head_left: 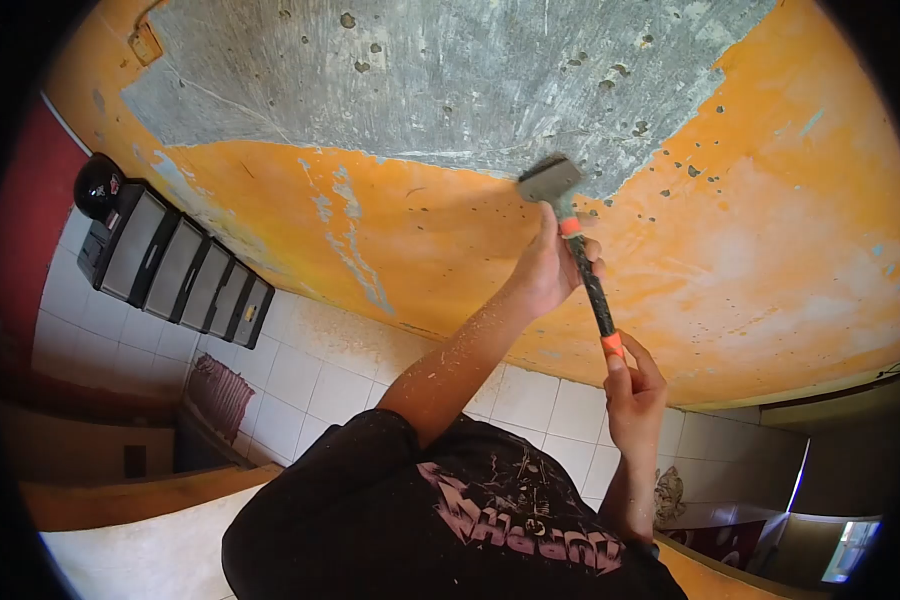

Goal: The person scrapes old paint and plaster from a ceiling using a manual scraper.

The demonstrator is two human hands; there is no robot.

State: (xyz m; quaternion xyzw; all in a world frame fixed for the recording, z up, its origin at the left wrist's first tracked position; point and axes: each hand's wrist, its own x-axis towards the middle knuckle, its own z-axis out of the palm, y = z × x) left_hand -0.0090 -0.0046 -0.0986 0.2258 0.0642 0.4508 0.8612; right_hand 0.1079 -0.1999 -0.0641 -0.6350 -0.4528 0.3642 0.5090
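Note:
A long-handled scraper [593,285] with a black shaft, orange bands and a wide grey head [552,180] is held in both hands. Its head rests against the wall at the lower edge of the bare grey patch [450,90], where orange paint [450,230] begins. My left hand [555,262] wraps the shaft just below the head, thumb pointing up along it. Lower down, my right hand [635,395] grips the orange end of the handle. Pale flecks are scattered over my left forearm.
A black drawer unit [175,260] with a black helmet [98,187] on it stands left along the wall. White floor tiles [310,385] run below, with a reddish ribbed mat [220,393] on them. An orange-edged pale surface [150,550] lies lower left.

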